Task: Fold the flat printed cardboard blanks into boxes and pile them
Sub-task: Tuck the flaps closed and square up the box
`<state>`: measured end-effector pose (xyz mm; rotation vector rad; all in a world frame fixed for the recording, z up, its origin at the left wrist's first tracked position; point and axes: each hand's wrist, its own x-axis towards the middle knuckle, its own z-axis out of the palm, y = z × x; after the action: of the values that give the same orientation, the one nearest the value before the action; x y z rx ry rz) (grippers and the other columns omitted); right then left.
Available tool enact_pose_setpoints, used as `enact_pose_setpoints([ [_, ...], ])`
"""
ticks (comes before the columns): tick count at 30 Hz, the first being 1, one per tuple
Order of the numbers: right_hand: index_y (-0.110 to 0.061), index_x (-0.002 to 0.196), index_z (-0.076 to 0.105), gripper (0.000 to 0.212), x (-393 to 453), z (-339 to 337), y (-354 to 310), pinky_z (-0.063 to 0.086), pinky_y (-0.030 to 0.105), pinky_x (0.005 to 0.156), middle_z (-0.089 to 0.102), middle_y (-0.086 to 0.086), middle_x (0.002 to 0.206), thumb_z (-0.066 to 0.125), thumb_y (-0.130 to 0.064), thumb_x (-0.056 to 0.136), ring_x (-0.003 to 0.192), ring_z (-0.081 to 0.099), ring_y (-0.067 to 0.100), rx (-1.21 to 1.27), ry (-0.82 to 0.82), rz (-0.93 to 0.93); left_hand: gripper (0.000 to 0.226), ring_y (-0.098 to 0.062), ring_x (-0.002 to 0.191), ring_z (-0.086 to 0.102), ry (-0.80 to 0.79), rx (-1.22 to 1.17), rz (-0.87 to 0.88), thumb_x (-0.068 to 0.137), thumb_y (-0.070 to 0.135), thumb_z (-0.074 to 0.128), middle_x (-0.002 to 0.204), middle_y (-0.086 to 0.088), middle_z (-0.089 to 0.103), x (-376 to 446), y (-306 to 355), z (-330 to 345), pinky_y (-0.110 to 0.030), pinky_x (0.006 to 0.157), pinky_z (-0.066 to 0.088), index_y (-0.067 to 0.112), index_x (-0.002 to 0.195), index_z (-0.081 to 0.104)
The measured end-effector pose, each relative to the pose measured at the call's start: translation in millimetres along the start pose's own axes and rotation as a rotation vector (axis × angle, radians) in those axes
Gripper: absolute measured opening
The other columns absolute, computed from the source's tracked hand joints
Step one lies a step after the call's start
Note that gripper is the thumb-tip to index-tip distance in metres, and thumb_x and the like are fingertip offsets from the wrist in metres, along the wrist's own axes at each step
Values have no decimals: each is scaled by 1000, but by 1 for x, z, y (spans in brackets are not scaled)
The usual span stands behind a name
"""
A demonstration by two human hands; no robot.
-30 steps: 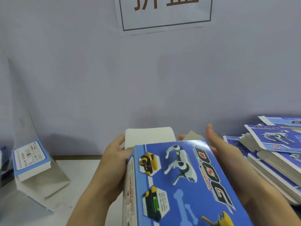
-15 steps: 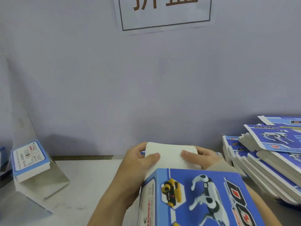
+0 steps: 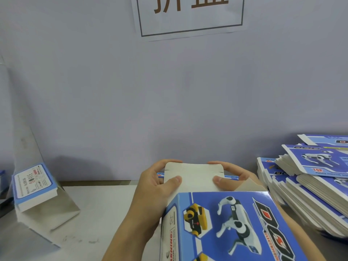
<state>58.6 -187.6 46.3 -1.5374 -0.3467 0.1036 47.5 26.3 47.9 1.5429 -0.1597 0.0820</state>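
Both hands grip one blue printed box (image 3: 231, 225), held low at about five o'clock above the white table (image 3: 98, 213). Its top face shows a white robot dog and a yellow vehicle; its plain white end flap (image 3: 195, 178) stands open at the far end. Left hand (image 3: 156, 187) and right hand (image 3: 231, 174) reach forward from six o'clock, thumbs pressed on the flap's near face, fingers curled behind its top edge. Flat blanks (image 3: 310, 178) lie piled at three o'clock, and another folded box (image 3: 33, 185) at nine.
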Motion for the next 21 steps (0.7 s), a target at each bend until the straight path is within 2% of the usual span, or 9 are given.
enact_pose_setpoints([
  [6,-24,81,79,18,0,1,-3,56,26,45,75,12,74,73,-21,64,55,70,23,48,96,9,20,-32,67,73,49,-65,-6,94,6,65,85,-23,72,-1,2,2,-32,52,55,20,80,71],
  [9,-28,101,73,22,5,9,-6,56,24,48,73,8,72,68,-20,81,59,71,21,68,111,62,20,-33,67,74,83,-131,-18,94,5,63,86,-21,74,0,5,3,-33,51,57,22,90,72],
  [11,-30,112,67,24,9,9,-7,56,20,58,71,-2,74,60,-16,95,78,73,16,42,160,97,17,-31,65,73,167,-179,-19,95,6,61,86,-20,75,2,5,-1,-33,50,57,20,99,69],
  [13,-20,116,73,34,11,12,-13,60,29,77,76,7,98,62,-31,86,93,73,25,145,26,117,12,-28,61,72,286,-222,-13,95,8,60,84,-17,75,4,1,-7,-33,47,57,14,104,64],
  [14,-13,113,76,46,12,16,-19,62,31,73,75,15,107,65,-38,75,93,74,28,229,-18,170,12,-27,59,72,337,-241,-12,95,10,62,82,-15,76,5,-1,-10,-33,46,56,13,106,63],
  [15,-7,114,74,53,6,23,-27,61,25,63,72,21,112,69,-36,70,93,73,30,256,-94,196,14,-26,58,72,373,-255,-9,94,12,64,80,-12,76,6,-2,-13,-32,44,55,13,108,62],
  [17,-5,131,63,56,-3,27,-31,52,14,49,70,25,115,68,-20,78,93,73,29,222,-239,177,19,-23,56,72,423,-261,10,93,20,68,73,-5,76,7,-5,-16,-30,43,54,14,110,60],
  [19,-18,120,70,54,-6,29,-36,55,21,50,75,20,97,66,-31,68,69,74,26,194,-183,156,24,-19,56,72,473,-238,48,92,30,69,69,1,74,8,-4,-16,-27,43,52,15,107,58],
  [21,-16,94,77,40,-8,27,-40,56,27,45,75,18,79,67,-38,62,55,71,27,258,-55,136,26,-18,63,73,470,-219,93,90,41,68,72,3,75,8,3,-12,-29,48,53,20,103,58],
])
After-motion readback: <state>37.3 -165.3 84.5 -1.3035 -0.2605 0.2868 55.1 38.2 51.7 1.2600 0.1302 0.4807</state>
